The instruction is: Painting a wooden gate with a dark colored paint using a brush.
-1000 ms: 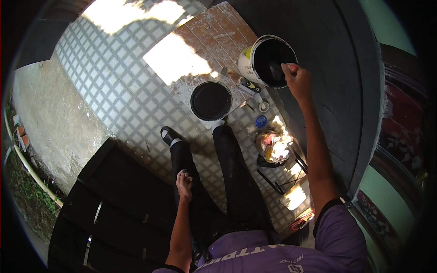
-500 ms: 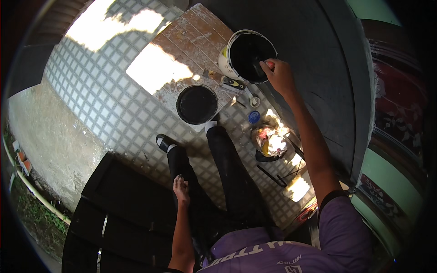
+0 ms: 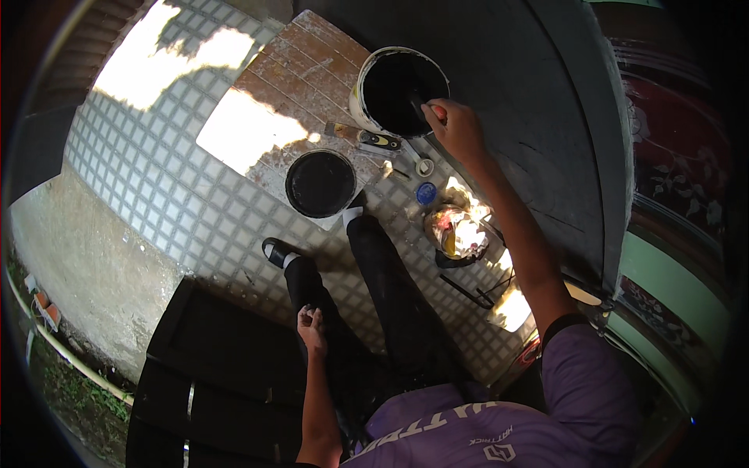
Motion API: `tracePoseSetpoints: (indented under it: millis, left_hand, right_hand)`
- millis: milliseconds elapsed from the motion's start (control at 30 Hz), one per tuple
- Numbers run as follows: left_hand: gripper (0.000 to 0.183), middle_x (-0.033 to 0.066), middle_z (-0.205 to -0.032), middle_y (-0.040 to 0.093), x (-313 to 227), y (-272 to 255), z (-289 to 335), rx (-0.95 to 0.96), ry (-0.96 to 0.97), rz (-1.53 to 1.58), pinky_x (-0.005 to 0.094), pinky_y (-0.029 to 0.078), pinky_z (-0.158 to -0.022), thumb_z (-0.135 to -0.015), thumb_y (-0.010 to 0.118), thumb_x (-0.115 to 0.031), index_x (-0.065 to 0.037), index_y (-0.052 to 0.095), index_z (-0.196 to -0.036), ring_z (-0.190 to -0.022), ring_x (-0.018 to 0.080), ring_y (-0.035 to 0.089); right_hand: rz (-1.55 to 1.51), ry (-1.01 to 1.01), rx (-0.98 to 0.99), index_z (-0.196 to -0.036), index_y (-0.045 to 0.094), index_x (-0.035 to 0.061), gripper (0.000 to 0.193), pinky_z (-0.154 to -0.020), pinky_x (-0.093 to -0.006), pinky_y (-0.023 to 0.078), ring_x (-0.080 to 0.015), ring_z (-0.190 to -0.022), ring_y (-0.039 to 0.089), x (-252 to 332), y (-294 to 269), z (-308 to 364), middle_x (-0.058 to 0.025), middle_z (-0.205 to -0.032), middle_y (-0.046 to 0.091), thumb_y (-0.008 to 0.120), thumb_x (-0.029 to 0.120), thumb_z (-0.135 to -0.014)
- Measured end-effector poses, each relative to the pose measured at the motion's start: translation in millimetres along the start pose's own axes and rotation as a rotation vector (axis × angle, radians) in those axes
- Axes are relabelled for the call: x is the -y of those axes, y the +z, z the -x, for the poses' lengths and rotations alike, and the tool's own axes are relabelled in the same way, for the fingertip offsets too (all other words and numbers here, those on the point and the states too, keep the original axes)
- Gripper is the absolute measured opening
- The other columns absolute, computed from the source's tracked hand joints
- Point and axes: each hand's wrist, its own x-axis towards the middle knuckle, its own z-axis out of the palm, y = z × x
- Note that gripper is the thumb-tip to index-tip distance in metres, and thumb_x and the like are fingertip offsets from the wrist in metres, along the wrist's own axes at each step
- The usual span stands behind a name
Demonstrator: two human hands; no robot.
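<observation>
My right hand (image 3: 456,129) is closed round the orange-red handle (image 3: 439,114) of a tool at the near right rim of a white bucket (image 3: 356,105). The tool's dark lower part (image 3: 417,104) reaches into the bucket's dark opening; its far end is hidden. Black material (image 3: 394,82) coats or fills the inside. My left hand (image 3: 311,326) rests by my left thigh with its fingers curled in; whether something small is in them I cannot make out. A round container of black material (image 3: 320,184) stands at the near end of a worn wooden board (image 3: 304,58).
A scraper with a black-and-yellow handle (image 3: 379,140) lies beside the bucket. Nearer are a white-handled tool (image 3: 423,167), a blue lid (image 3: 426,193) and an open bag (image 3: 451,234) in sunlight. A dark wall panel (image 3: 546,117) rises at right; a black bench (image 3: 226,366) is at lower left.
The whole view has shifted, so bucket and board appear further left. My right hand stays at the bucket rim, and more of the tool's dark part shows. My left hand keeps its place.
</observation>
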Motion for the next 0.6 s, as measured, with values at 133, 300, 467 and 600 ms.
tracePoseSetpoints:
  millis: [133, 300, 467, 600]
  left_hand:
    - [0.030, -0.0085, -0.086, 0.051, 5, -4, -5, -0.003, 0.067, -0.058, 0.0158, 0.034, -0.051, -0.091, 0.065, -0.001, -0.011, 0.055, -0.116, -0.068, 0.0004, 0.047]
    - [0.035, -0.0077, -0.087, 0.051, 15, -4, -8, -0.006, 0.072, -0.095, 0.0170, 0.039, -0.055, -0.088, 0.068, 0.002, -0.009, 0.054, -0.118, -0.070, 0.0016, 0.048]
    - [0.033, -0.0079, -0.086, 0.051, 12, 1, -4, -0.020, 0.057, -0.068, 0.0170, 0.039, -0.056, -0.087, 0.069, 0.000, -0.010, 0.055, -0.116, -0.071, 0.0014, 0.049]
    - [0.033, -0.0064, -0.084, 0.050, 4, -6, -1, -0.084, 0.069, -0.071, 0.0166, 0.038, -0.062, -0.085, 0.070, 0.005, -0.006, 0.057, -0.113, -0.071, 0.0025, 0.047]
  right_hand:
    - [-0.111, -0.193, -0.219, -0.099, 0.070, 0.0041, 0.017, -0.060, -0.0338, 0.053, -0.0271, -0.072, 0.070, 12, -7, 2, -0.0128, -0.084, 0.071, 0.069, 0.019, -0.091]
    - [-0.094, -0.115, -0.168, -0.097, 0.070, 0.0039, 0.016, -0.059, -0.0345, 0.052, -0.0292, -0.072, 0.069, 8, -10, -1, -0.0129, -0.083, 0.070, 0.069, 0.019, -0.091]
    - [-0.020, -0.047, -0.215, -0.096, 0.070, 0.0047, 0.016, -0.057, -0.0347, 0.050, -0.0270, -0.067, 0.068, 7, -10, 0, -0.0119, -0.078, 0.068, 0.069, 0.020, -0.092]
    - [-0.144, -0.065, -0.305, -0.099, 0.070, 0.0050, 0.018, -0.059, -0.0336, 0.051, -0.0276, -0.070, 0.068, 31, -25, 7, -0.0123, -0.081, 0.068, 0.067, 0.022, -0.092]
